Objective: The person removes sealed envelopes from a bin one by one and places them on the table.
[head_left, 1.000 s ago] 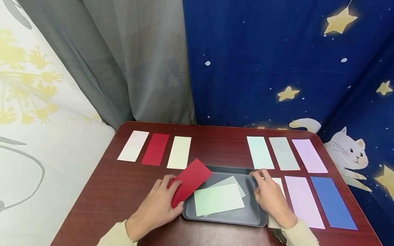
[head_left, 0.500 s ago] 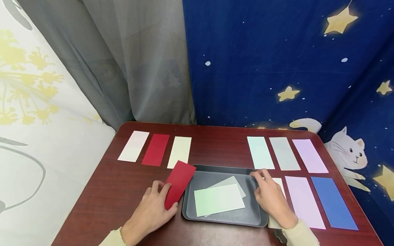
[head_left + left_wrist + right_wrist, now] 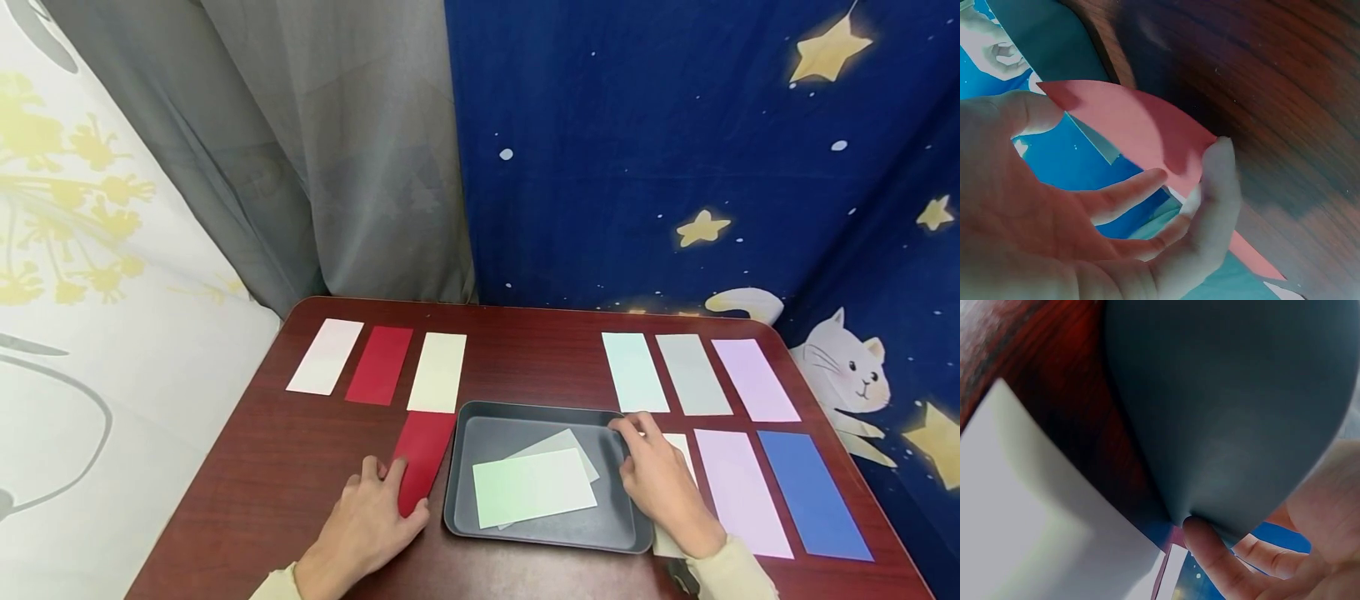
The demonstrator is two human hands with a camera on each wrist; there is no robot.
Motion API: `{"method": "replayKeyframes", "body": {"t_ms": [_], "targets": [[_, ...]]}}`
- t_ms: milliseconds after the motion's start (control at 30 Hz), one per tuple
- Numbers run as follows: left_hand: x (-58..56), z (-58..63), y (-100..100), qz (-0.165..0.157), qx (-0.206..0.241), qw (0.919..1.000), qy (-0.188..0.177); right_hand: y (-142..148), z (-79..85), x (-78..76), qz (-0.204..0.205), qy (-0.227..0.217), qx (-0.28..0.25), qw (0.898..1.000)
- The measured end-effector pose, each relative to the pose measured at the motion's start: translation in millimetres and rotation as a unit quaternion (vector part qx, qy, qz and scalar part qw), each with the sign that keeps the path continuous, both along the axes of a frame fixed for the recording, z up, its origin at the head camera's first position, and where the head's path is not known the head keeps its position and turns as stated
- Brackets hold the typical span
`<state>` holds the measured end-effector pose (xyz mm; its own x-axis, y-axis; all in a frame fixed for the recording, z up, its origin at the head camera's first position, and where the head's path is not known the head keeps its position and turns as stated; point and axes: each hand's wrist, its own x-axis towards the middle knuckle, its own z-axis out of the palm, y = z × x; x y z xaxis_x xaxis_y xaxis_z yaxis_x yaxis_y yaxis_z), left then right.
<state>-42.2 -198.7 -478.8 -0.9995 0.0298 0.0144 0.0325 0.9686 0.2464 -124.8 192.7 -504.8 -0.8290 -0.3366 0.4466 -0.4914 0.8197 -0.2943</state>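
My left hand (image 3: 367, 521) pinches a red paper card (image 3: 422, 458) by its long edges, just left of a grey tray (image 3: 547, 540). In the left wrist view the red card (image 3: 1141, 119) bows between the thumb and the fingertips. Its far end meets the near edge of a cream card (image 3: 437, 371). On the tray lie a pale green card (image 3: 532, 490) and, partly under it, a pale grey-green card (image 3: 566, 442). My right hand (image 3: 663, 483) grips the tray's right rim, with a finger on the tray wall (image 3: 1222, 425) in the right wrist view.
A white card (image 3: 325, 357) and another red card (image 3: 378, 365) lie at the back left. Mint (image 3: 634, 372), grey (image 3: 693, 375), lilac (image 3: 754, 380) and blue (image 3: 813, 495) cards are among those on the right. Curtains hang behind the table (image 3: 525, 354).
My left hand has carried the red card leftward off the tray's left edge and lowered it toward the table, turning it to point away. The right hand and tray have stayed put.
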Motion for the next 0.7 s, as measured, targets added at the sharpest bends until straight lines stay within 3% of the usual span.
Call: {"method": "replayKeyframes", "body": {"t_ms": [300, 700], "targets": [[3.4, -2.2, 3.4, 0.008, -0.031, 0.9983, -0.05, 0.2, 0.4, 0.2, 0.001, -0.001, 0.0, 1.0], [8.2, -8.0, 12.2, 0.009, -0.069, 0.997, -0.034, 0.5, -0.5, -0.2, 0.001, 0.002, 0.0, 1.0]]}}
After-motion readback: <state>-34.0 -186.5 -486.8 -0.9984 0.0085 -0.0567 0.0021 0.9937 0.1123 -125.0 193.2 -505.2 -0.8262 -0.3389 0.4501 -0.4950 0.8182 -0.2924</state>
